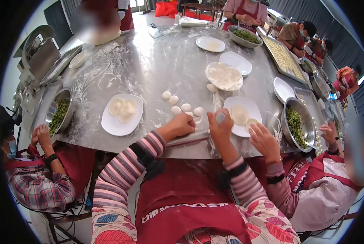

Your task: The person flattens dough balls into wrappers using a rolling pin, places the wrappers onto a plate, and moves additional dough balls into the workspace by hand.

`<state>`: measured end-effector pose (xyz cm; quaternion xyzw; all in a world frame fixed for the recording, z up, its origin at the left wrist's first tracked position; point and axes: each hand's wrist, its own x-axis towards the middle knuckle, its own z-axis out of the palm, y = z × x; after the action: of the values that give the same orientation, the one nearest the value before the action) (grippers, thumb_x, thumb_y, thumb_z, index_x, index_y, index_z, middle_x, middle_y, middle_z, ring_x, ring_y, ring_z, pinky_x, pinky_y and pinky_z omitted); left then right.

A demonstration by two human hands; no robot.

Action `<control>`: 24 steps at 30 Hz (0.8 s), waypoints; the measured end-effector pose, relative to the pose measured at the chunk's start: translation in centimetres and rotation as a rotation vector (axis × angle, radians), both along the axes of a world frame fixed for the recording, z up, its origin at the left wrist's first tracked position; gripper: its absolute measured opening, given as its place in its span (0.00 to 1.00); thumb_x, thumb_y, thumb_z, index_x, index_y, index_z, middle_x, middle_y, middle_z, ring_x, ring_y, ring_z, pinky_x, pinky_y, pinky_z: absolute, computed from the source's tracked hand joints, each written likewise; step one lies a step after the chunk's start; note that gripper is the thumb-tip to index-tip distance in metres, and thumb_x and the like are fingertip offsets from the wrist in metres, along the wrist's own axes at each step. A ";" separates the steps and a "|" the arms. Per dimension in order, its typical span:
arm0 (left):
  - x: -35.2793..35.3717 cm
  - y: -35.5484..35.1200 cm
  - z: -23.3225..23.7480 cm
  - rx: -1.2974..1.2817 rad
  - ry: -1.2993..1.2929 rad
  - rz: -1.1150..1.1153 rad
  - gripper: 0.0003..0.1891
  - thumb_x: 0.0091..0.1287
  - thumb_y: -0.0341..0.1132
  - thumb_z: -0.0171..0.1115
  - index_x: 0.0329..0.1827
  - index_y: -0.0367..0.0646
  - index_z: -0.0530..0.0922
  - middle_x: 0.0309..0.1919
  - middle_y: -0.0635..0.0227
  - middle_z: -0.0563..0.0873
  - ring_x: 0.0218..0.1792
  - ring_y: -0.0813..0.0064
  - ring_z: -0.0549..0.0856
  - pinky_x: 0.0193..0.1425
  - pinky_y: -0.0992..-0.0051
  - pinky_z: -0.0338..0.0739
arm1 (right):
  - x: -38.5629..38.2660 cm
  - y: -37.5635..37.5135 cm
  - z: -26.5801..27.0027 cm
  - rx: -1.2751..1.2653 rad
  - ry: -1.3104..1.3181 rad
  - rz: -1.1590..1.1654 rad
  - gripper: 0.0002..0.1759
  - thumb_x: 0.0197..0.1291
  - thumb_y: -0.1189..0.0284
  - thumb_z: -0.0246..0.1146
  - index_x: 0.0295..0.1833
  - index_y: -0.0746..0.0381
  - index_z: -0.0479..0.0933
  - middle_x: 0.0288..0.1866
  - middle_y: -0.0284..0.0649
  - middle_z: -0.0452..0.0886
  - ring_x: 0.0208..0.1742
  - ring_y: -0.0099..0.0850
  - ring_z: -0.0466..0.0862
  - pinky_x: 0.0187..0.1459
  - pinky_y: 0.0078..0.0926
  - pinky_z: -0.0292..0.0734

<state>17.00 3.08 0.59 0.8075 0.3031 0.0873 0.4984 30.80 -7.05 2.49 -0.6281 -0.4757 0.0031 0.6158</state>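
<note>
My left hand (181,125) is closed, low over the near edge of the steel table; whatever its fingers hold is hidden. Just beyond it lie several small white dough balls (176,110). My right hand (221,125) grips what looks like a rolling pin (220,118), of which only a rounded grey end shows. To its right, a white plate (231,103) bears flat round dough wrappers (239,114). A neighbour's hand (265,140) touches the wrapper at that plate's near edge. Another white plate (108,122), holding overlapping wrappers (127,111), stands to the left.
A bowl of flour (224,76) stands farther back. Steel bowls with chopped green filling (294,126) flank me, the left one (60,116) beside a seated person. A tray of dumplings (283,57) lies at the back right. Several people in red aprons work around the floury table (149,61).
</note>
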 end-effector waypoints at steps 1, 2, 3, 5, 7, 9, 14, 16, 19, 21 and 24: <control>0.3 0.1 0.4 0.086 0.054 -0.097 0.09 0.50 0.31 0.63 0.31 0.35 0.79 0.26 0.62 0.83 0.26 0.73 0.82 0.31 0.74 0.75 | 0.1 0.4 -0.5 0.046 -0.087 -0.060 0.12 0.46 0.78 0.68 0.31 0.63 0.69 0.18 0.41 0.73 0.18 0.32 0.76 0.22 0.26 0.70; 0.5 0.3 0.7 0.078 0.059 -0.106 0.09 0.50 0.31 0.63 0.31 0.35 0.79 0.26 0.62 0.83 0.26 0.73 0.82 0.31 0.74 0.75 | 0.1 0.1 -0.9 0.037 -0.082 -0.068 0.12 0.46 0.78 0.68 0.31 0.63 0.69 0.18 0.41 0.73 0.18 0.32 0.76 0.22 0.26 0.70; 0.6 0.6 1.2 0.115 0.128 -0.157 0.09 0.50 0.30 0.62 0.32 0.35 0.80 0.26 0.61 0.83 0.27 0.73 0.82 0.32 0.74 0.75 | 0.2 0.1 -0.8 0.023 -0.034 -0.047 0.13 0.45 0.78 0.69 0.31 0.63 0.70 0.19 0.41 0.73 0.19 0.34 0.76 0.23 0.27 0.70; 0.0 0.3 1.9 0.115 0.202 -0.208 0.08 0.51 0.30 0.60 0.32 0.35 0.79 0.25 0.61 0.83 0.27 0.72 0.82 0.32 0.74 0.75 | -0.1 -1.3 -1.0 0.007 -0.031 -0.057 0.13 0.44 0.78 0.69 0.32 0.64 0.70 0.20 0.42 0.74 0.19 0.36 0.75 0.25 0.28 0.71; -1.4 0.2 1.1 0.107 0.142 -0.144 0.08 0.51 0.30 0.60 0.31 0.34 0.78 0.25 0.61 0.82 0.26 0.72 0.81 0.31 0.74 0.75 | -0.3 -3.5 -1.7 0.090 -0.121 -0.068 0.14 0.43 0.78 0.69 0.34 0.65 0.70 0.21 0.43 0.74 0.19 0.38 0.76 0.25 0.29 0.72; -2.2 0.2 0.3 0.016 0.101 -0.109 0.07 0.52 0.30 0.59 0.31 0.34 0.75 0.24 0.60 0.81 0.26 0.71 0.80 0.30 0.73 0.74 | -0.1 -3.0 -1.9 0.040 -0.090 -0.072 0.14 0.44 0.77 0.69 0.35 0.65 0.70 0.21 0.44 0.75 0.20 0.39 0.76 0.25 0.31 0.72; -0.5 -0.1 1.3 0.209 0.068 -0.065 0.08 0.55 0.32 0.59 0.32 0.34 0.76 0.25 0.58 0.82 0.29 0.69 0.81 0.35 0.72 0.74 | 0.7 2.8 -1.7 -0.017 -0.047 -0.061 0.14 0.46 0.74 0.68 0.36 0.66 0.70 0.22 0.51 0.75 0.23 0.50 0.76 0.24 0.37 0.70; -0.4 0.5 1.8 0.172 0.136 -0.149 0.08 0.55 0.31 0.59 0.32 0.34 0.76 0.25 0.58 0.82 0.30 0.68 0.82 0.35 0.71 0.74 | 0.6 1.5 -1.3 0.008 -0.105 -0.097 0.14 0.46 0.75 0.68 0.35 0.66 0.70 0.22 0.50 0.75 0.22 0.49 0.76 0.24 0.36 0.70; -1.9 0.1 1.7 0.141 0.150 -0.112 0.06 0.54 0.30 0.59 0.30 0.35 0.76 0.24 0.59 0.81 0.30 0.69 0.82 0.35 0.71 0.75 | 0.0 -2.9 -2.1 -0.025 -0.099 -0.102 0.12 0.46 0.76 0.67 0.34 0.65 0.70 0.21 0.47 0.75 0.21 0.44 0.77 0.25 0.33 0.71; -2.6 0.1 1.6 -0.093 0.147 -0.052 0.06 0.54 0.30 0.59 0.29 0.36 0.75 0.25 0.60 0.81 0.31 0.69 0.82 0.35 0.71 0.75 | -0.1 -3.1 -1.8 -0.018 -0.064 -0.085 0.12 0.46 0.76 0.68 0.34 0.65 0.70 0.21 0.45 0.75 0.21 0.42 0.77 0.25 0.32 0.72; -1.8 -0.1 1.9 0.206 0.136 -0.079 0.06 0.55 0.30 0.58 0.29 0.36 0.75 0.25 0.59 0.81 0.31 0.68 0.82 0.36 0.71 0.75 | 0.7 0.9 -2.6 0.055 -0.276 -0.210 0.13 0.46 0.74 0.68 0.34 0.66 0.71 0.22 0.47 0.76 0.22 0.47 0.77 0.25 0.36 0.71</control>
<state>15.21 2.97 2.54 0.8698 0.2934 0.0434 0.3943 31.45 -6.14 -0.07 -0.6515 -0.4875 -0.1607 0.5586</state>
